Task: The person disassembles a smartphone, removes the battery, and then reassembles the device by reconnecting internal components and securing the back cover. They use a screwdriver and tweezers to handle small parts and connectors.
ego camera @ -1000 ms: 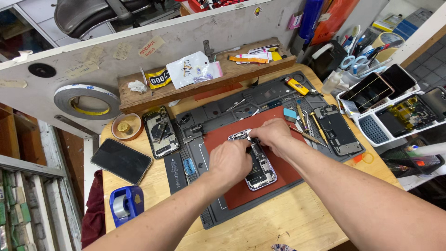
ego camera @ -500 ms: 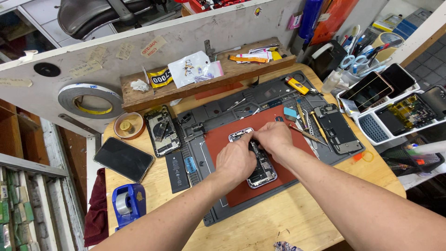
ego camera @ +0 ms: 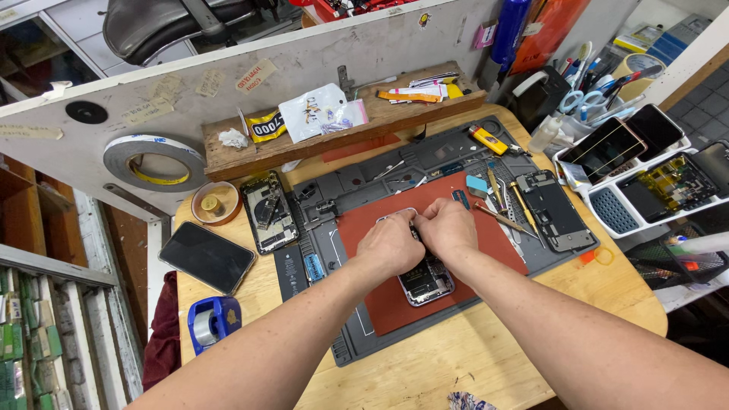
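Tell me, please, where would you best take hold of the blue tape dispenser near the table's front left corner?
Take the blue tape dispenser by its two flat side walls, coming from above. It stands upright on the wooden table with the roll between those walls, and its sides look free, so a pinch across them seems safest.

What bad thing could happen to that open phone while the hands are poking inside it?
Both hands, left hand and right hand, press on the open phone, so a slip might bend its tiny parts. Loose tools lie close beside the right hand on the red mat; an elbow might knock them off the table.
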